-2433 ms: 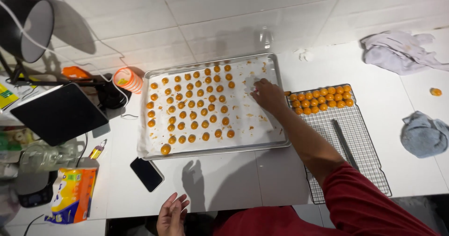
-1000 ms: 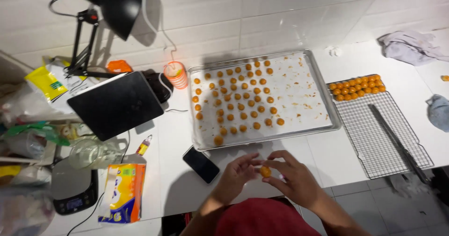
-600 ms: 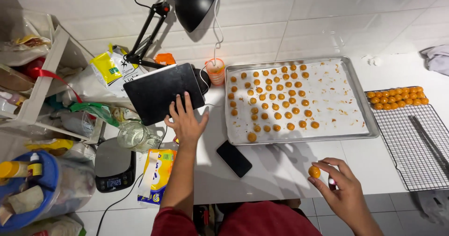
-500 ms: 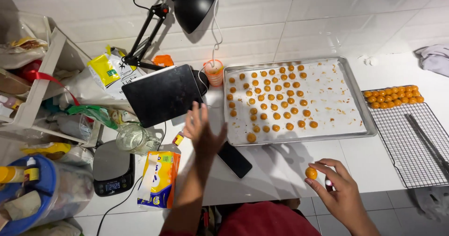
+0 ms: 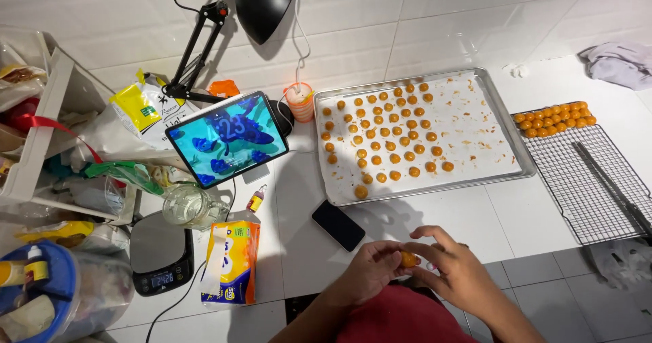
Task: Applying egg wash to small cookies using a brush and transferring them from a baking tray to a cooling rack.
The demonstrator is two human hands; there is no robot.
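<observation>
I hold one small orange ball (image 5: 408, 259) pinched between my left hand (image 5: 370, 270) and right hand (image 5: 454, 273), fingertips of both closed on it, low at the counter's near edge. It is round, without a long axis. The baking tray (image 5: 506, 122) lies straight ahead, beyond the black phone (image 5: 338, 225), well apart.

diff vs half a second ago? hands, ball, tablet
The left hand came back from beside the tablet and joined the right hand in front of the body; both now pinch the orange ball, which the right hand held alone before. The tablet screen, dark before, is now lit. The baking tray, phone and wire rack lie as they did.
</observation>
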